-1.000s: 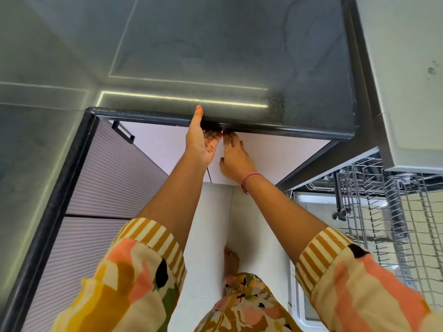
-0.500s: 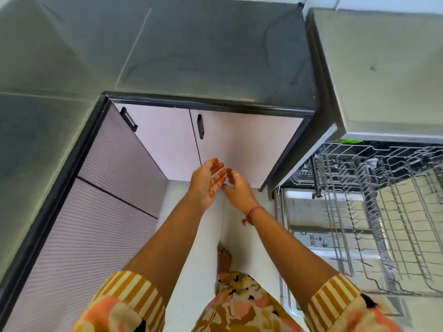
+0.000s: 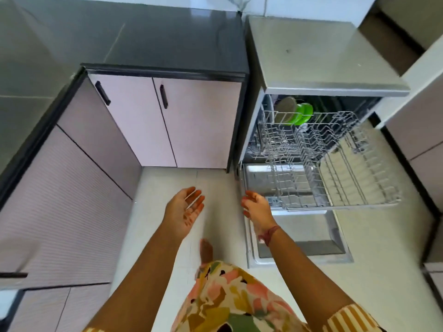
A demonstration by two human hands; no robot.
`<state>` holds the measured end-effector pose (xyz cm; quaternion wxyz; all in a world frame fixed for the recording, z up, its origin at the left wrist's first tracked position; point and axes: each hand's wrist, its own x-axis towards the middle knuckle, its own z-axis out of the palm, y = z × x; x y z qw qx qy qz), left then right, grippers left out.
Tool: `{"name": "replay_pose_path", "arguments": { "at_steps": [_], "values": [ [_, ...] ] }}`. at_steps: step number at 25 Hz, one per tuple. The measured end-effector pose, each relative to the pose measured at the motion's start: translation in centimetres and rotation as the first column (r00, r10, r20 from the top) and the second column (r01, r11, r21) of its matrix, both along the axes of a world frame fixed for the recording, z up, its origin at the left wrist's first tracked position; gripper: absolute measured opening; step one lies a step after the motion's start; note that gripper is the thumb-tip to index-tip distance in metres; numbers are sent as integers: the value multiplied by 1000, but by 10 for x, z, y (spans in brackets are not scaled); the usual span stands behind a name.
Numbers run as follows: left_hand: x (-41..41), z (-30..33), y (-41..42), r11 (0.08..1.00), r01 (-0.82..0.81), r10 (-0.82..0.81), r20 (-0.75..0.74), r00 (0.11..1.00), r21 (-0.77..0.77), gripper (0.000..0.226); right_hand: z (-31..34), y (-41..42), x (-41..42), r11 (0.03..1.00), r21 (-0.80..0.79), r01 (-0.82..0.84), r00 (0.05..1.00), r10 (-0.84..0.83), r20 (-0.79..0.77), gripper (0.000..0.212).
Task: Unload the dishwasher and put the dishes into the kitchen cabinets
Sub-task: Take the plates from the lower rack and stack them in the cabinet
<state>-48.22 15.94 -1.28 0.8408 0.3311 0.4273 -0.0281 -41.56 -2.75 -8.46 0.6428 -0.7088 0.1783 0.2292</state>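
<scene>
Both hands hang bare above the floor and hold nothing. The left hand (image 3: 183, 212) is spread palm up, fingers loosely apart; the right hand (image 3: 257, 208) has its fingers loosely curled around nothing, just beside the near corner of the dishwasher (image 3: 323, 56).

What is left to unload sits ahead and to the right of the right hand, at the back of the pulled-out rack (image 3: 335, 164): a round metal dish (image 3: 285, 107) standing on edge and, touching it on its far side, green bowls (image 3: 304, 112) also on edge. Their exact number is hard to tell. The rest of the rack's wire tines look bare, and the lowered dishwasher door (image 3: 311, 236) lies beneath it, right of the right hand.

By the look of them, the metal dish should be stiff, light and slick if wet, best pinched at its upper rim and lifted straight up out of the tines. The green bowls look like plastic, so probably light and not fragile; a grip over the top rim, thumb inside, seems safest, as nested pieces may cling together.

The cabinet doors (image 3: 167, 121) ahead of the left hand, under the dark desk (image 3: 167, 37), stand closed, so their contents are hidden. One would need opening before anything goes in.
</scene>
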Motion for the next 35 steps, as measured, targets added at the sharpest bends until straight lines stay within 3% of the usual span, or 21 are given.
{"name": "replay_pose_path", "arguments": {
  "at_steps": [4, 10, 17, 25, 35],
  "values": [
    [-21, 1, -46, 995, 74, -76, -34, 997, -65, 27, 9, -73, -25, 967, 56, 247, 964, -239, -121, 28],
    [-16, 7, -122, 975, 175, -181, -36, 983, -140, 26, 21, -146, -32, 929, 23, 368, 925, -364, -109, 31],
    [12, -18, -200, 965, 217, -234, -109, 966, -148, 16, 14, -214, -26, 918, 19, 397, 909, -390, -149, 29],
    [76, -75, -323, 973, 104, -151, -224, 963, -207, 17, -30, -341, 56, 816, 151, 558, 787, -462, -409, 18],
    [176, -134, -441, 980, -94, 3, -452, 892, -178, 18, -73, -408, 172, 907, 52, 418, 716, -293, -633, 35]
  ]
}}
